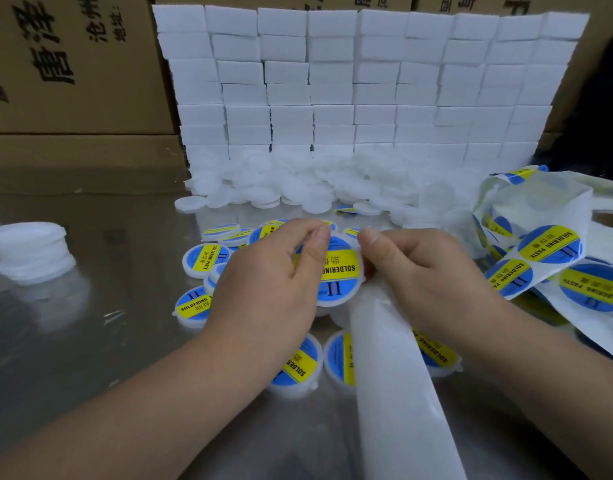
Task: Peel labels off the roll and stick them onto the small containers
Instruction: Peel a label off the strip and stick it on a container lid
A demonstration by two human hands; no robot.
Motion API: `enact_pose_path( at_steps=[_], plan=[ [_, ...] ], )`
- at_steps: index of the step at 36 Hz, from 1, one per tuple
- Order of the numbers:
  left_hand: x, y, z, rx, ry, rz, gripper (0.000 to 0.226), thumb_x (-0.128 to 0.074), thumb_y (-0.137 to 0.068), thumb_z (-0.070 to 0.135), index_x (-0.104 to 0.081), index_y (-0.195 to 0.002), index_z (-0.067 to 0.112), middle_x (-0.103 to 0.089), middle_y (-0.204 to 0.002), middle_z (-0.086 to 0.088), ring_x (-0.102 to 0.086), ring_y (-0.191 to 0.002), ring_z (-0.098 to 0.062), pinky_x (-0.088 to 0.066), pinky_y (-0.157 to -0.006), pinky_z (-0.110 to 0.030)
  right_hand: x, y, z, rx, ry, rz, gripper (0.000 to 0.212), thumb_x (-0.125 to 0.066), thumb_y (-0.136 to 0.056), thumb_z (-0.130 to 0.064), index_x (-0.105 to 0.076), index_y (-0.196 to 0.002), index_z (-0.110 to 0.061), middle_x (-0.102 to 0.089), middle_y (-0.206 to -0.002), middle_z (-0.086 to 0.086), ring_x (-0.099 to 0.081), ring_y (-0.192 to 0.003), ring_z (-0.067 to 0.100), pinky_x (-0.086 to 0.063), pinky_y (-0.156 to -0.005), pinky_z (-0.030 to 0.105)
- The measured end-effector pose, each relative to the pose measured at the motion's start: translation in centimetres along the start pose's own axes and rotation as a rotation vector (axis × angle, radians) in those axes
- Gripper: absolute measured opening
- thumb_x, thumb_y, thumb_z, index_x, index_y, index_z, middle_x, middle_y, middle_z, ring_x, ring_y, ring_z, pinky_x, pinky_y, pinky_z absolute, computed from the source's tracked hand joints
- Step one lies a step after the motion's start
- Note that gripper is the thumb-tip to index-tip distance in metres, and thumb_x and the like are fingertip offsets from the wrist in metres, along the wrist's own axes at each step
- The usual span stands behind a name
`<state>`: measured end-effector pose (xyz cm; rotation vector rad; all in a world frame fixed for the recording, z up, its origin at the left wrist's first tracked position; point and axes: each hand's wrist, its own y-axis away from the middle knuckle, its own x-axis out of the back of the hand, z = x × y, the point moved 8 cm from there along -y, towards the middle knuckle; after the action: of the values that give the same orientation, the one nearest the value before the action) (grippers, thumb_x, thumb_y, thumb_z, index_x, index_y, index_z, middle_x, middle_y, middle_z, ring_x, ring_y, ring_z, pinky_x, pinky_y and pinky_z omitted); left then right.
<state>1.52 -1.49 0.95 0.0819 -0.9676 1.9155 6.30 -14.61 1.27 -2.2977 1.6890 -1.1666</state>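
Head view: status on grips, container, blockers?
Left grip holds container, already labelled. Right grip pinches its rim. Backing strip trails from under right grip, across finished containers.

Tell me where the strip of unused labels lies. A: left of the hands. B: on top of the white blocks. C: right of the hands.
C: the label strip lies crumpled just beyond the right hand.
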Motion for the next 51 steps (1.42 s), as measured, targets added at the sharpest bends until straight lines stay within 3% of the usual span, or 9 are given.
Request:
enact_pose_path(
  at_steps=[5,8,14,20,24,30,38,43,51],
  plan=[
    [-0.4,-1.3,-2.0,0.058,-0.228,-0.013,0.03,-0.036,-0.092,0.036,-0.062,-0.083,0.022,-0.053,-0.084,0.001,-0.048,-0.088,-0.017,-0.032,-0.073,-0.029,0.8,-0.4,0.8,-0.044,-0.105,0.086,0.019,-0.056,-0.086,-0.025,-0.067,-0.072,-0.031,-0.068,-0.077,-0.007,-0.057,-0.067,0.004,-0.042,-0.062,0.019],
    [-1.0,-1.8,-3.3,0.148,-0.409,-0.077,0.031,-0.037,-0.092,0.038,-0.066,-0.092,0.025,-0.052,-0.103,-0.002,-0.046,-0.105,-0.023,-0.036,-0.089,-0.035,0.8,-0.4,0.9,-0.053,-0.204,0.076,0.039,-0.05,-0.082,0.001,-0.068,-0.069,-0.032,-0.068,-0.073,-0.017,-0.056,-0.064,-0.001,-0.042,-0.058,0.015],
    [-0.8,-2.0,-2.9,0.136,-0.592,-0.09,0.038,-0.038,-0.093,0.043,-0.056,-0.123,0.029,-0.05,-0.125,0.0,-0.04,-0.118,-0.023,-0.03,-0.098,-0.035,0.6,-0.1,-0.3,0.063,-0.278,0.043,0.03,-0.046,-0.067,-0.011,-0.066,-0.078,-0.031,-0.066,-0.073,-0.007,-0.043,-0.052,0.007,-0.034,-0.045,0.014],
    [-1.3,-0.9,0.3,0.149,0.2,-0.16,0.025,-0.038,-0.09,0.036,-0.062,-0.084,0.033,-0.066,-0.076,0.004,-0.054,-0.061,0.003,-0.043,-0.064,-0.017,1.3,0.4,-1.9,0.208,-0.428,0.066,0.039,-0.049,-0.072,-0.001,-0.066,-0.075,-0.036,-0.068,-0.08,-0.015,-0.061,-0.075,-0.001,-0.045,-0.066,0.012],
    [-2.8,-0.4,0.4,0.223,0.401,-0.274,0.027,-0.049,-0.089,0.028,-0.063,-0.113,0.029,-0.071,-0.091,0.011,-0.065,-0.086,0.0,-0.048,-0.082,-0.018,1.5,0.7,-2.6,0.258,-0.501,0.042,0.042,-0.052,-0.073,0.001,-0.069,-0.078,-0.037,-0.07,-0.082,-0.011,-0.064,-0.077,0.004,-0.05,-0.069,0.018],
    [-3.4,-0.2,0.6,0.318,0.76,-0.36,0.024,-0.065,-0.077,0.019,-0.068,-0.101,0.016,-0.07,-0.104,-0.009,-0.067,-0.094,-0.022,-0.052,-0.084,-0.032,1.7,1.3,-3.4,0.295,-0.495,0.075,0.043,-0.05,-0.073,0.002,-0.069,-0.075,-0.036,-0.069,-0.077,-0.005,-0.06,-0.07,0.033,-0.051,-0.062,0.04],
    [-3.5,0.1,0.9,0.5,1.201,-0.451,0.042,-0.053,-0.071,0.036,-0.06,-0.105,0.012,-0.067,-0.079,-0.002,-0.065,-0.067,-0.018,-0.054,-0.069,-0.03,1.1,1.6,-4.1,0.34,-0.561,-0.016,0.056,-0.039,-0.068,0.014,-0.071,-0.072,-0.032,-0.064,-0.057,-0.006,-0.06,-0.057,0.006,-0.048,-0.057,0.017],
    [-3.3,0.1,0.2,0.596,1.262,-0.399,0.056,-0.054,-0.066,0.036,-0.058,-0.114,0.007,-0.055,-0.128,-0.021,-0.049,-0.122,-0.039,-0.03,-0.108,-0.052,-0.3,2.1,-4.4,0.323,-0.507,-0.169,0.045,-0.045,-0.065,0.011,-0.069,-0.074,-0.026,-0.064,-0.056,-0.007,-0.056,-0.054,0.007,-0.042,-0.053,0.022],
    [-2.7,-0.1,0.2,0.601,1.314,-0.319,0.055,-0.051,-0.062,0.042,-0.066,-0.097,0.003,-0.064,-0.102,-0.009,-0.063,-0.07,-0.018,-0.051,-0.072,-0.032,5.3,1.6,-1.3,0.128,-0.448,0.469,0.034,-0.045,-0.076,-0.031,-0.054,-0.049,-0.013,-0.044,-0.043,0.007,-0.041,-0.036,0.011,-0.036,-0.042,0.016]
  ],
)
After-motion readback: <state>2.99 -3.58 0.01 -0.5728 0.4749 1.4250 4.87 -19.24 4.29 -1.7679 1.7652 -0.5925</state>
